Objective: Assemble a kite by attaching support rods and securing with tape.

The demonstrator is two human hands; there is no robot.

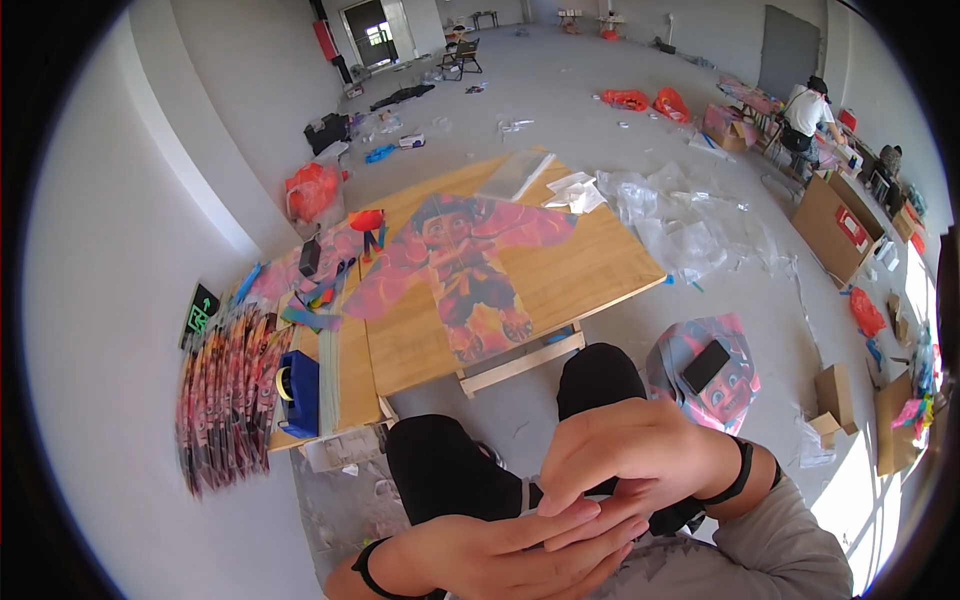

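My left hand (520,552) is held low in front of my lap, its fingers stretched out to the right. Over them bends my right hand (630,450), its fingers curled down against the left fingertips; whatever may be between them is hidden. Both wrists wear dark bands. Ahead, a thin sheet printed with a cartoon figure (470,262) lies spread on the wooden table (410,355), its two sides reaching out like wings. To the right of my knee, a black phone (707,367) rests on a low seat with a cartoon print (737,392).
A blue tape dispenser (300,395) stands at the table's left end, beside several long printed packets (225,400) hanging over the edge. Clear plastic wrap (675,225) litters the floor beyond. Cardboard boxes (835,225) stand at right, where another person (808,115) works.
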